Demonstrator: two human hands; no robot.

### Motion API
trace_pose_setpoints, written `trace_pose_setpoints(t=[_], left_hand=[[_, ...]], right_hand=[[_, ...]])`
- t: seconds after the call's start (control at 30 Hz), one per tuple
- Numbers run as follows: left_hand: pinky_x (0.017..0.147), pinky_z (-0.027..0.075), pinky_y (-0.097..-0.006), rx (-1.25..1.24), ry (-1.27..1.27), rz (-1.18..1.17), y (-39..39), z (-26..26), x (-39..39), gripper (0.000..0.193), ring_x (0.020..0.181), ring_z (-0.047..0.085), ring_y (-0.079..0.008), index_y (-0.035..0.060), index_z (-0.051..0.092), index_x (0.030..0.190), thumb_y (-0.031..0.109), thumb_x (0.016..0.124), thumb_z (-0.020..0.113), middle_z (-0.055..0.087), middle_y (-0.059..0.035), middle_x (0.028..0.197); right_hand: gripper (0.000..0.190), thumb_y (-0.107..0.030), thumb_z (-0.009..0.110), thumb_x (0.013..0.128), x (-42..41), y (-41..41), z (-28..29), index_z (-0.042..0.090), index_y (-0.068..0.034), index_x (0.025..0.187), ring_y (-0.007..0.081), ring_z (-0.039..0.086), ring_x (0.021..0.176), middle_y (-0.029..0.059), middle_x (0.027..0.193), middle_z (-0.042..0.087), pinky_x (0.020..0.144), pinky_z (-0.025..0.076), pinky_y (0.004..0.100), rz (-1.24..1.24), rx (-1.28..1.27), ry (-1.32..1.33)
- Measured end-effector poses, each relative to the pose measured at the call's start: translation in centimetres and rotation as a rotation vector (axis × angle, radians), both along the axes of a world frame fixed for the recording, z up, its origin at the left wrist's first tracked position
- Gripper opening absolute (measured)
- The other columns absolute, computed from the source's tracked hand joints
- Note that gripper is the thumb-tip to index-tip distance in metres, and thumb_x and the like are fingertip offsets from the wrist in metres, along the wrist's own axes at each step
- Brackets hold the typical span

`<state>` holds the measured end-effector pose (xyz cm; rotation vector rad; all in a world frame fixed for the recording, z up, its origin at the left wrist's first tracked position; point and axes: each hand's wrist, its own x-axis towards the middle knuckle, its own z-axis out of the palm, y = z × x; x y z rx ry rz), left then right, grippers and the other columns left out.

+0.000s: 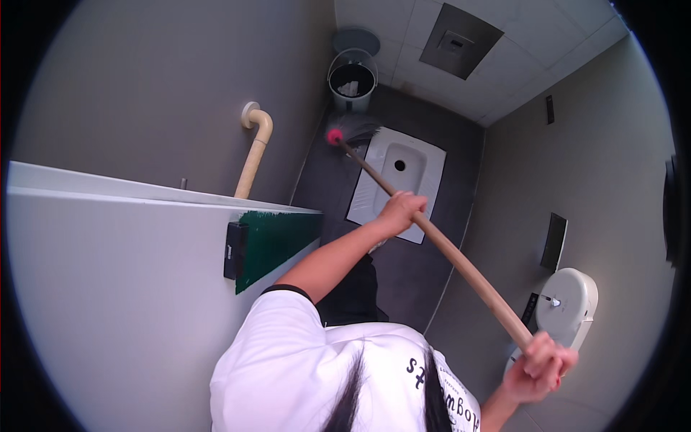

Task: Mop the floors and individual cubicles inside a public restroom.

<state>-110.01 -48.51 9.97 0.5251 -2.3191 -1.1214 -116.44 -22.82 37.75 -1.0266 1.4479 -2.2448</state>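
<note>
My left hand (402,213) grips a mop's wooden handle (472,270) partway along its length. At the handle's upper end, lower right in the view, my right hand (540,367) is wrapped around it. The handle slants down to a pink mop collar (334,136) with grey mop strands (359,128), blurred, over the dark floor. These strands lie beside the upper left corner of a white squat toilet (434,162) set into the floor. My left forearm and the handle cross in front of the toilet's near end.
A bin (351,102) with white waste inside stands in the far left corner. A cream grab bar (252,162) juts from the left wall. The white door (135,259) with a dark latch (235,251) is at left. A paper dispenser (567,308) hangs on the right wall.
</note>
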Motion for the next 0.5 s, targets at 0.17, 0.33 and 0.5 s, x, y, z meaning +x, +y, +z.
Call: trace_pose_setpoints(t=[0.17, 0.33, 0.5], left_hand=[[0.065, 0.039, -0.0403, 0.021, -0.302, -0.124, -2.8, -8.3, 3.7, 0.017, 0.073, 0.051, -0.0311, 0.0102, 0.051, 0.068, 0.000, 0.057, 0.059, 0.055, -0.0086, 0.067], [0.065, 0.040, -0.0390, 0.046, -0.277, -0.243, -0.1, -5.5, 0.3, 0.017, 0.074, 0.053, -0.0307, 0.0108, 0.054, 0.068, 0.001, 0.056, 0.061, 0.056, -0.0083, 0.066], [0.065, 0.040, -0.0384, 0.163, -0.034, -0.235, 1.9, -4.0, -0.9, 0.016, 0.072, 0.053, -0.0301, 0.0099, 0.054, 0.070, -0.001, 0.059, 0.060, 0.055, -0.0095, 0.067]], right_hand=[[0.016, 0.008, 0.037, 0.072, 1.8, -5.2, -4.7, 0.049, 0.001, 0.079, 0.0104, 0.040, 0.041, 0.0019, 0.048, 0.041, 0.061, 0.043, 0.0322, 0.097, 0.291, 0.134], [0.012, 0.005, 0.038, 0.074, 3.0, -4.3, 0.5, 0.048, 0.000, 0.078, 0.0101, 0.039, 0.040, 0.0009, 0.048, 0.041, 0.060, 0.042, 0.0309, 0.053, 0.393, 0.214], [0.007, 0.001, 0.043, 0.074, 6.5, -6.3, 3.5, 0.048, -0.002, 0.077, 0.0089, 0.037, 0.039, -0.0019, 0.045, 0.037, 0.058, 0.040, 0.0286, 0.069, 0.467, 0.415]])
